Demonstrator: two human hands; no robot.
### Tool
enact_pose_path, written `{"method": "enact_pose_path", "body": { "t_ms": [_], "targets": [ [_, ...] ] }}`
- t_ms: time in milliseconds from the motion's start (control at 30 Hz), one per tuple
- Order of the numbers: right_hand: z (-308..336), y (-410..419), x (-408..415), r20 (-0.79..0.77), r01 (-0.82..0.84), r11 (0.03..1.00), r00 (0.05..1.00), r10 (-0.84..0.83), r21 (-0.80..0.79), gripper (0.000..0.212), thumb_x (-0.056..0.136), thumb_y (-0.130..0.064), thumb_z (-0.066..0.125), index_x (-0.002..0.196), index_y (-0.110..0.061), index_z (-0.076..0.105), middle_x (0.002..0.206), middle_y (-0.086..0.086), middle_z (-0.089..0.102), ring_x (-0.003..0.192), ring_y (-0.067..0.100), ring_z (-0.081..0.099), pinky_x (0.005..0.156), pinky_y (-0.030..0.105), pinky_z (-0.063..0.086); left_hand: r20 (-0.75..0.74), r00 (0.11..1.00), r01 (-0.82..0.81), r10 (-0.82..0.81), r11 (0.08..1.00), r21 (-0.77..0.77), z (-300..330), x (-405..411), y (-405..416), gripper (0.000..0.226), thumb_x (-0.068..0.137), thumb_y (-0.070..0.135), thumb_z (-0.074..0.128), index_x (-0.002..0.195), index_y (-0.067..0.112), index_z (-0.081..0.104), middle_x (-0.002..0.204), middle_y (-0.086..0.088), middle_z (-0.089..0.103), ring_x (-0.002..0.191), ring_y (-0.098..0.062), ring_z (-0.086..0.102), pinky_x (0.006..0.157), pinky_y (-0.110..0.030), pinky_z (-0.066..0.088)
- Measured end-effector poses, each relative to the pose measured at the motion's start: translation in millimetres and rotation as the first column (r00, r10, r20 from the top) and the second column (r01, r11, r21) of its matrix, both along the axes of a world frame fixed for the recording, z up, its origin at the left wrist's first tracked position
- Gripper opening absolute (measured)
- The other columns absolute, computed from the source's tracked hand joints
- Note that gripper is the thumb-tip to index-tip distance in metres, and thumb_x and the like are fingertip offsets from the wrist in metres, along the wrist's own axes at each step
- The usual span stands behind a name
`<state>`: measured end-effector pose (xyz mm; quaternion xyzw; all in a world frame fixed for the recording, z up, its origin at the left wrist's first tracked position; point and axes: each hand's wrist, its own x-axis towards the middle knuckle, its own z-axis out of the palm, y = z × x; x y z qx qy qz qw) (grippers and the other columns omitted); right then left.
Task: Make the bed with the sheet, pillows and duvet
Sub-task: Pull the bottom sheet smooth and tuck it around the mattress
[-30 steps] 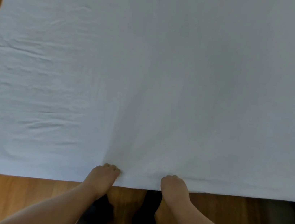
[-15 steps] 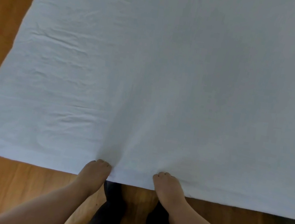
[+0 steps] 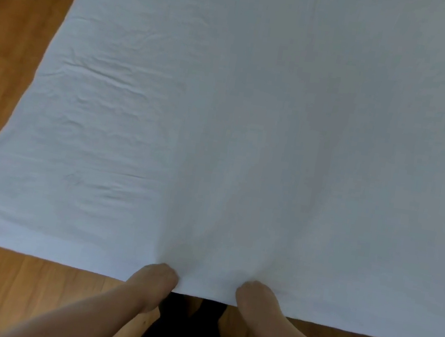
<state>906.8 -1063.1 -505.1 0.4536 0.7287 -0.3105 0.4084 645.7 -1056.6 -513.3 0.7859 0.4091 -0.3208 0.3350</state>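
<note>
While both arms reach forward from the bottom of the view, the left hand (image 3: 154, 280) and the right hand (image 3: 256, 299) are each closed on the near edge of the white sheet (image 3: 251, 115), fingers curled over the hem with the knuckles facing up. The two hands sit close together but apart, with a short stretch of hem between them, and soft folds fan upward from each grip into the cloth. The sheet spreads out flat and wide, filling most of the view; its left part carries a band of fine creases, while the middle and right parts look smoother. Its left edge runs diagonally from the top of the view down to a rounded near-left corner, and its near edge slopes slightly down toward the right. Whatever lies under the sheet is hidden by it. A wooden floor (image 3: 13, 39) shows along the left side and below the near edge. Between the forearms, just under the hem, the person's dark trouser legs (image 3: 187, 332) are visible standing on the floor, right beside the sheet's edge
</note>
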Motion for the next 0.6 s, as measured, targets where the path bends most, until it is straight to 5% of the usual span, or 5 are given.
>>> {"method": "enact_pose_path", "body": {
  "t_ms": [100,167,233,400,600],
  "targets": [
    [-4,4,-10,0.015,-0.055,0.998,0.998,0.055,-0.008,0.031,0.096,0.004,0.044,0.119,-0.002,0.063,0.124,0.014,0.062,0.116,0.029,0.058,0.097,0.035,0.045,0.048,0.999,-0.024,0.02,0.997,0.071,8,-4,2,0.029,0.084,0.001,0.055,0.109,0.014,0.06,0.113,-0.004,0.06,0.108,-0.021,0.056,0.086,-0.029,0.044],
    [-5,-3,-11,0.04,0.011,1.0,0.999,-0.012,0.029,0.03,0.095,0.005,0.043,0.112,-0.004,0.065,0.116,0.012,0.064,0.111,0.027,0.06,0.092,0.034,0.047,0.125,0.991,-0.062,0.049,0.993,0.102,8,-12,2,0.034,0.058,0.018,0.084,0.081,0.028,0.062,0.081,0.011,0.061,0.075,-0.008,0.061,0.058,-0.018,0.041],
    [-5,-5,-13,0.028,0.094,0.992,0.995,-0.096,0.086,0.024,0.094,0.005,0.043,0.094,-0.007,0.064,0.1,0.01,0.063,0.107,0.026,0.062,0.085,0.033,0.046,0.106,0.994,-0.049,0.035,0.991,0.125,5,-22,3,0.049,0.034,0.031,0.091,0.069,0.036,0.057,0.065,0.018,0.055,0.058,-0.001,0.055,0.046,-0.013,0.033],
    [-13,-4,-31,-0.072,0.167,0.976,0.985,-0.158,0.139,0.036,0.09,0.0,0.051,0.063,-0.019,0.036,0.096,0.006,0.068,0.092,0.024,0.066,0.071,0.032,0.041,0.102,0.992,-0.098,0.074,0.961,0.258,3,-57,10,0.05,0.033,0.03,0.092,0.076,0.029,0.066,0.072,0.011,0.062,0.063,-0.01,0.06,0.052,-0.022,0.049],
    [-10,-4,-83,-0.149,0.277,0.946,0.956,-0.254,0.166,0.018,0.09,-0.006,0.05,0.094,-0.011,0.068,0.097,0.008,0.068,0.09,0.026,0.065,0.075,0.034,0.048,0.064,0.998,-0.014,0.0,0.973,0.23,-8,-115,10,0.05,0.041,0.029,0.086,0.086,0.032,0.065,0.079,0.012,0.06,0.071,-0.012,0.06,0.058,-0.026,0.05]
  ]
}}
